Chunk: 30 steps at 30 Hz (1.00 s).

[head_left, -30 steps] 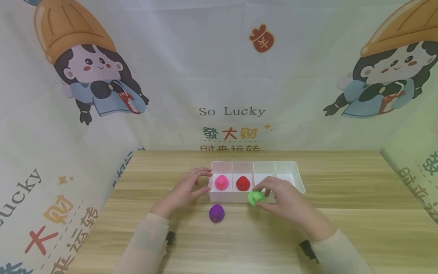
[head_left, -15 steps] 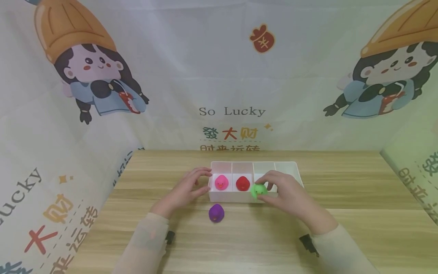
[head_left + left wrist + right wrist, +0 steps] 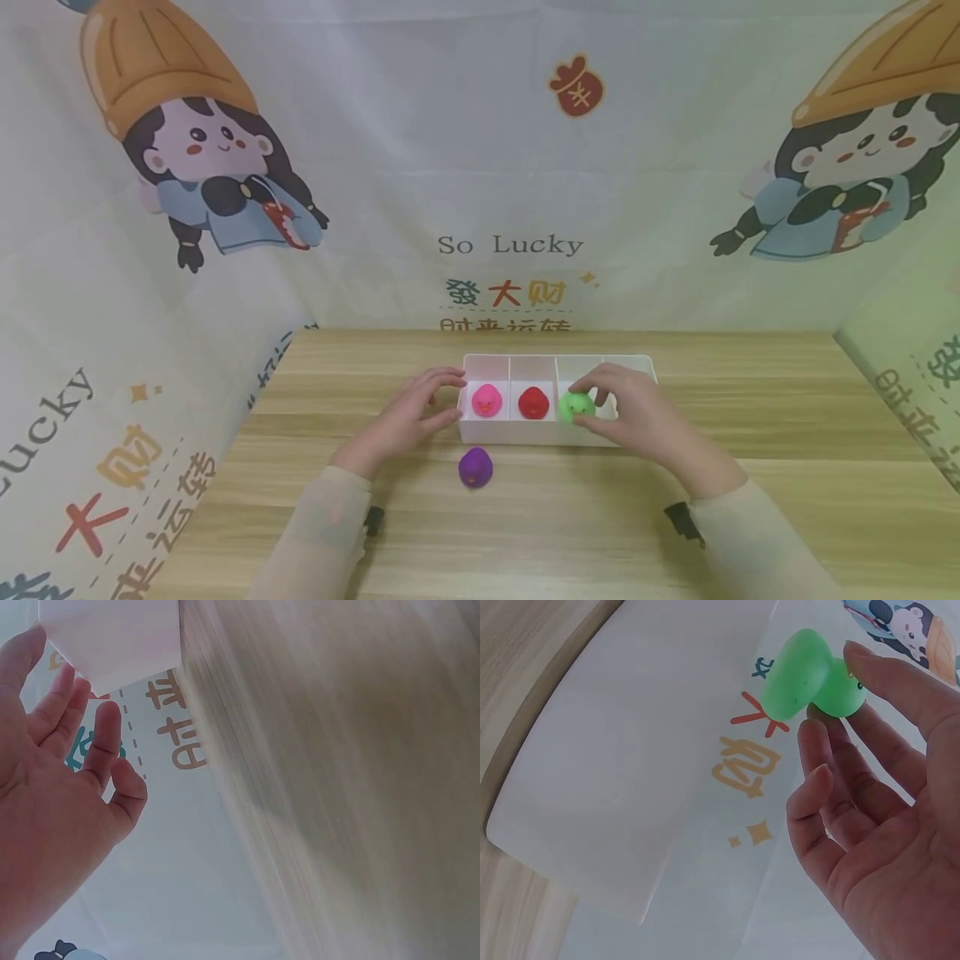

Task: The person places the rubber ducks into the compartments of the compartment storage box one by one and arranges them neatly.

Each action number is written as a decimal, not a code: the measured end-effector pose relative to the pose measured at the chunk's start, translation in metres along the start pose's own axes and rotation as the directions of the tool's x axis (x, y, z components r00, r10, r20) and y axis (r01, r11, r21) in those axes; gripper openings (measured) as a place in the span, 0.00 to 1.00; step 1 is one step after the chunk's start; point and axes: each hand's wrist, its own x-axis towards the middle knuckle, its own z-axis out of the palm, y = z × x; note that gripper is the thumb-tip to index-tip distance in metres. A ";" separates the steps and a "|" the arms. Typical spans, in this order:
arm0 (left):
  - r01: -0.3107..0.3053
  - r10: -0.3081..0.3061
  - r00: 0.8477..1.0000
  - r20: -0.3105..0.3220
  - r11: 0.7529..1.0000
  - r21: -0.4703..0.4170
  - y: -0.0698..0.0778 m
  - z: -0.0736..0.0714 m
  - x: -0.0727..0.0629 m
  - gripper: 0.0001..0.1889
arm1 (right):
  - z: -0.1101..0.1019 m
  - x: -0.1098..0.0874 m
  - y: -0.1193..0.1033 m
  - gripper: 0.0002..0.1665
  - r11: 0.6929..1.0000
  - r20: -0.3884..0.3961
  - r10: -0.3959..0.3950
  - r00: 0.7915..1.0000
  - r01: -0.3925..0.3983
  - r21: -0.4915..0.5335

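A white tray (image 3: 540, 433) with several compartments stands on the wooden table. A pink duck (image 3: 486, 401) sits in its leftmost compartment and a red duck (image 3: 532, 402) in the second. My right hand (image 3: 626, 412) pinches a green duck (image 3: 576, 406) (image 3: 810, 675) over the third compartment. My left hand (image 3: 408, 412) (image 3: 52, 787) rests against the tray's left end with relaxed fingers, holding nothing. A purple duck (image 3: 476, 467) lies on the table in front of the tray.
Printed cloth walls (image 3: 480, 167) close in the table at the back and both sides. The wooden table (image 3: 787, 467) stretches to the right and towards me. The tray's rightmost compartment is partly hidden by my right hand.
My right hand has carried the green duck up from the tray's front wall and back over the third compartment. The left hand and the purple duck have stayed put.
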 end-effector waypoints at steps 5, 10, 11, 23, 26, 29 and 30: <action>0.006 -0.006 1.000 -0.002 1.000 -0.001 0.000 0.000 0.000 0.24 | -0.001 0.002 0.003 0.18 1.000 0.010 0.021 1.000 -0.021 -0.008; 0.015 -0.015 1.000 -0.001 1.000 0.002 0.000 0.000 0.000 0.24 | -0.001 0.005 0.009 0.18 1.000 0.006 0.025 1.000 -0.025 -0.009; 0.015 -0.015 1.000 0.000 1.000 0.001 0.000 0.000 0.000 0.24 | -0.001 0.006 0.010 0.18 1.000 0.005 0.022 1.000 -0.022 -0.013; 0.027 -0.027 1.000 0.009 1.000 0.004 0.001 -0.002 0.000 0.25 | -0.001 0.015 0.023 0.18 0.995 0.048 0.089 0.995 -0.087 -0.047; 0.030 -0.030 1.000 0.010 1.000 0.004 0.001 -0.002 0.000 0.26 | 0.000 0.016 0.026 0.17 0.994 0.055 0.103 0.993 -0.100 -0.052; 0.029 -0.029 1.000 0.008 1.000 0.004 0.000 -0.001 0.000 0.25 | 0.000 0.017 0.027 0.17 0.993 0.063 0.104 0.993 -0.101 -0.058; 0.027 -0.027 1.000 0.007 1.000 0.002 0.000 -0.001 0.000 0.25 | 0.001 0.018 0.028 0.17 0.993 0.066 0.106 0.992 -0.102 -0.060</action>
